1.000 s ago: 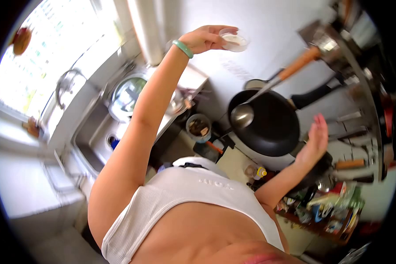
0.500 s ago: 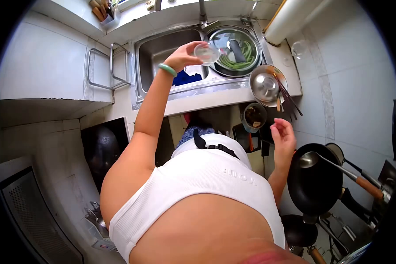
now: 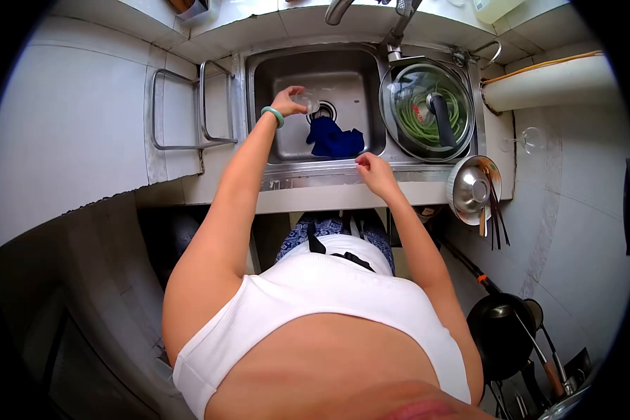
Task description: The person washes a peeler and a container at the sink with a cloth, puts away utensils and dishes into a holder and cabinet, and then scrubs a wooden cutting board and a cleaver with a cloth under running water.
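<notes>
My left hand [image 3: 288,101], with a green bangle at the wrist, grips a small clear container [image 3: 306,103] over the left basin of the steel sink [image 3: 287,147], close to the drain [image 3: 325,110]. A dark blue cloth [image 3: 334,138] lies in the basin just below the drain. My right hand [image 3: 374,173] is at the sink's front edge, to the right of the cloth, with its thumb and fingers bent together. Whether anything small is between them cannot be seen.
A glass lid [image 3: 406,98] covers a pot of green beans in the right basin. The faucet [image 3: 397,31] rises behind. At the counter's right end sits a metal bowl [image 3: 470,189] with chopsticks. Pans [image 3: 500,336] hang at the lower right. A metal rack [image 3: 177,145] is on the left.
The view has swung from the wall and pans to the sink. My left hand has carried the clear container down over the left basin. My right hand has come to the sink's front edge.
</notes>
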Tool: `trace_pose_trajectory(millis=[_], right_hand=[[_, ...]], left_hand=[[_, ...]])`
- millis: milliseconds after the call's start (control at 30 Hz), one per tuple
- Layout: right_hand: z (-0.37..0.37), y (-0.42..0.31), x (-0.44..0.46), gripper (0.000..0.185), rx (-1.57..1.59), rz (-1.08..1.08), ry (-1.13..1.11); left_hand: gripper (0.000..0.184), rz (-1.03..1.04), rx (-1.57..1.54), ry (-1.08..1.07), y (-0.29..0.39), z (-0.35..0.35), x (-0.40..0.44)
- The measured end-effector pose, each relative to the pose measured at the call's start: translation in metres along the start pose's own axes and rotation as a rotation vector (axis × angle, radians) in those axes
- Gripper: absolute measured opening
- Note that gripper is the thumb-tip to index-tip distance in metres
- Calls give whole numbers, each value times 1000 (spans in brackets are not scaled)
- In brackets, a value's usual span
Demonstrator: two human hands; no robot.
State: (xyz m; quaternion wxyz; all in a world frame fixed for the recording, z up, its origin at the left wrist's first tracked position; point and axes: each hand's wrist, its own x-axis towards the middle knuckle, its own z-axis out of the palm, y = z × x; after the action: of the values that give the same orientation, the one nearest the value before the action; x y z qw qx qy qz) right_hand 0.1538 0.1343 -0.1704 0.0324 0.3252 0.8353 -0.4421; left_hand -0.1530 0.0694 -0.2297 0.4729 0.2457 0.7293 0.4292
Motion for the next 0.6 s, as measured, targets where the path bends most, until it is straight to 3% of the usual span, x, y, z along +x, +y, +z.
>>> trace_pose_trajectory(millis=[67, 167, 300, 367, 400, 500, 600], right_hand=[[44, 21, 52, 31, -66, -80, -101], [69, 13, 106, 42, -245, 189, -406], [89, 27, 133, 47, -398, 306, -495], [112, 64, 147, 48, -430, 121, -495], [109, 58, 142, 37, -461, 86, -428], [86, 40, 132, 31, -485, 0, -438], [33, 9, 94, 34, -472, -119, -302]], left_hand=[[73, -25, -89, 11, -2, -4, 4], [75, -24, -187, 33, -22, -10, 17], [72, 30, -49, 100, -34, -16, 26], [71, 140, 121, 178, -32, -16, 18], [71, 128, 118, 173, -25, -15, 12], [73, 130, 205, 193, -7, -10, -6], [74, 94, 236, 204, 1, -6, -13]])
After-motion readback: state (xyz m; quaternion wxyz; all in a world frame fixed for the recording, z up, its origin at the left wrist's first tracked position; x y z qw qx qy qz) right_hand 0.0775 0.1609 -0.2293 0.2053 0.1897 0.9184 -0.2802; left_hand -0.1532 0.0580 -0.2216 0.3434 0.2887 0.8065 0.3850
